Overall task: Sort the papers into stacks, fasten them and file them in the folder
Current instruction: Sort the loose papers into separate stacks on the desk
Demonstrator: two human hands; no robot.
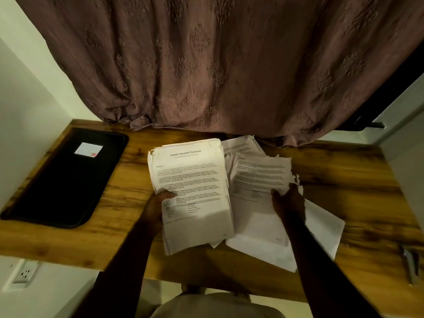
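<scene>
Near edge of wooden worktop: left hand with fingers curled round a stack, right hand pinching a sheet above loose papers. Stapler far right, black folder flat at left. Behind, brown curtain between pale walls.

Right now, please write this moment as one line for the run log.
phase: sorting | left hand: grips paper stack | right hand: pinches loose sheet | folder: closed, untouched | stapler: untouched
</scene>
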